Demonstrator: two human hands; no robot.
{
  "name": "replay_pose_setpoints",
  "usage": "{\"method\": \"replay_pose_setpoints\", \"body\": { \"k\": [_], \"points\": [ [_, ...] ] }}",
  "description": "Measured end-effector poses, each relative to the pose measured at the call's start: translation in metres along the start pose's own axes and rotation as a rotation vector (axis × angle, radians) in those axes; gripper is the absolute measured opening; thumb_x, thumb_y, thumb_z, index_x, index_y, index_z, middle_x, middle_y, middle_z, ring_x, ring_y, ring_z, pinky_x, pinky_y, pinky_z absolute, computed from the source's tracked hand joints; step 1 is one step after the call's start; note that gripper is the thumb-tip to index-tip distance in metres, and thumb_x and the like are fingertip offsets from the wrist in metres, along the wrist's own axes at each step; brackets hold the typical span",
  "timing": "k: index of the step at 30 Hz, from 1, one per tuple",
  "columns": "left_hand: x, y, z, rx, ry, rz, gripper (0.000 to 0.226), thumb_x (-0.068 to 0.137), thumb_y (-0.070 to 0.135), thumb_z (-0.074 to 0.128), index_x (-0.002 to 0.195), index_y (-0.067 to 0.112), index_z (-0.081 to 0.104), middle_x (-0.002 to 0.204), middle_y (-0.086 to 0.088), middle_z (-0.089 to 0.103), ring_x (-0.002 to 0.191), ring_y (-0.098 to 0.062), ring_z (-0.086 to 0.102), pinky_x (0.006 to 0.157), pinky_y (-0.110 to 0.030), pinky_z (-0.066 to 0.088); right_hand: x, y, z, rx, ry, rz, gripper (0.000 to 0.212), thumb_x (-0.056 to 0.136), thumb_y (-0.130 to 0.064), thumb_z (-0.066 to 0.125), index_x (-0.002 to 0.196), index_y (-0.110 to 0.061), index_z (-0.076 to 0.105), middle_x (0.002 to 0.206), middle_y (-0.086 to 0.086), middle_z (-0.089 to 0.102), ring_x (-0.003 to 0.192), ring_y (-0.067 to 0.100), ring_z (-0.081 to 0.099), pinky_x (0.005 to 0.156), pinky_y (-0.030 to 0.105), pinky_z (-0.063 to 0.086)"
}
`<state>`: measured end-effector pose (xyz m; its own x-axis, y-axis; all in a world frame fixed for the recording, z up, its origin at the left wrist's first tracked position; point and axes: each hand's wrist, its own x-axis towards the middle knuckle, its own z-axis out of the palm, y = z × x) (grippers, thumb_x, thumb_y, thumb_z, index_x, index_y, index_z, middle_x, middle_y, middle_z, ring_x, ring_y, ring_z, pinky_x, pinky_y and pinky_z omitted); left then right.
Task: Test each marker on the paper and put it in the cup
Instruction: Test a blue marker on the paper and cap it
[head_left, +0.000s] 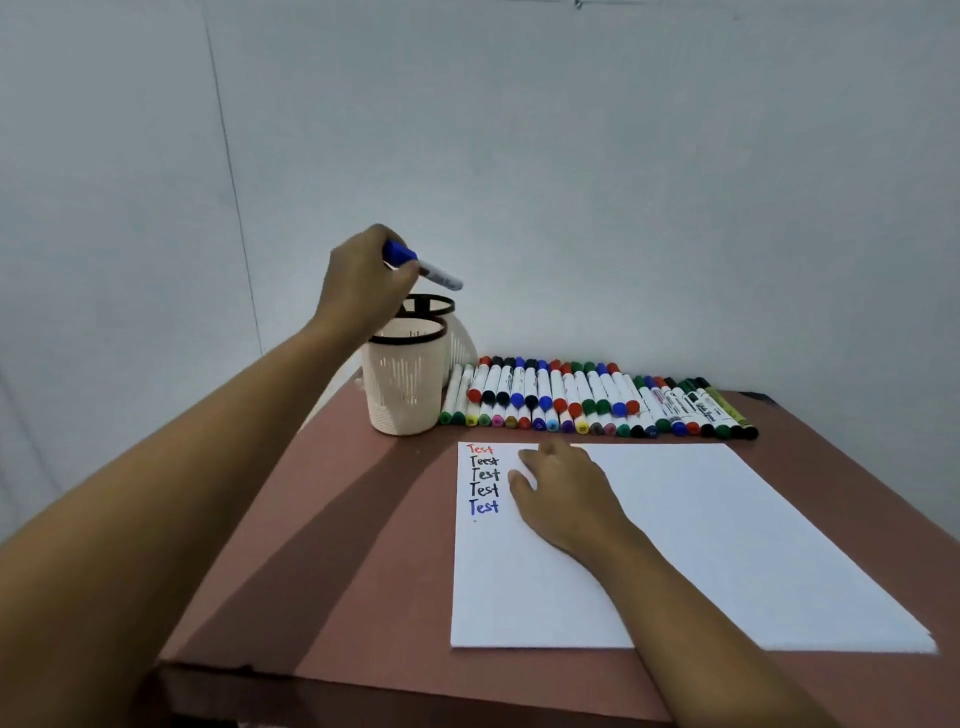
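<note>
Head view: the left hand (363, 280) is raised above the cups, its fingers curled round a blue-capped marker (439, 273). The marker's white barrel slants down to the right, its end hanging just over the black rim of the rear cup (460, 338) and apart from it. The front cup (405, 384), cream with slotted walls and a black rim, stands on the table (337, 545) right before the rear one; what lies inside either cannot be told. The right hand (566, 493) rests palm down on the paper (727, 545), fingers straight and slightly spread, holding nothing. Just left of its fingertips is a column of five written words (484, 475), "Test": the top one red, three black, the lowest blue. Beyond the paper's far edge a row of markers (597, 400) lies side by side, starting beside the front cup and running right, caps in many colours.
</note>
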<state>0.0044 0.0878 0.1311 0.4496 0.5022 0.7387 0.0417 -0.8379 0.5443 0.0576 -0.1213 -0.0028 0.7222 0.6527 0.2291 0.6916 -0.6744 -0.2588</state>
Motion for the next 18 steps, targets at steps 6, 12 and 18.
{"method": "replay_pose_setpoints", "body": {
  "k": [6,12,18],
  "points": [
    [0.043,-0.021,0.021,0.167,-0.074,-0.038,0.023,0.085,0.006,0.049,0.108,0.002,0.051,0.1,-0.014,0.055,0.087,-0.027,0.051,0.069,-0.031,0.038,0.002,-0.001,0.001,-0.021,-0.012,0.008,0.047,0.1,-0.037,0.035,0.142,-0.018,0.044,0.148,0.006,0.038,0.135,0.022,0.034,0.111,0.035,0.029],
    [0.048,-0.039,0.046,0.317,-0.23,-0.023,0.028,0.086,0.004,0.047,0.113,0.008,0.043,0.087,-0.017,0.055,0.076,-0.035,0.053,0.065,-0.036,0.04,0.003,0.0,0.002,-0.038,-0.012,0.005,0.047,0.1,-0.037,0.034,0.141,-0.018,0.044,0.147,0.005,0.039,0.134,0.021,0.034,0.11,0.034,0.028],
    [0.048,-0.04,0.048,0.437,-0.358,0.03,0.027,0.09,0.013,0.049,0.112,0.01,0.062,0.118,-0.009,0.06,0.11,-0.027,0.053,0.091,-0.037,0.043,0.004,-0.001,0.002,-0.046,-0.018,0.006,0.047,0.1,-0.038,0.033,0.142,-0.018,0.043,0.148,0.005,0.038,0.135,0.021,0.033,0.11,0.034,0.028]
  ]
}}
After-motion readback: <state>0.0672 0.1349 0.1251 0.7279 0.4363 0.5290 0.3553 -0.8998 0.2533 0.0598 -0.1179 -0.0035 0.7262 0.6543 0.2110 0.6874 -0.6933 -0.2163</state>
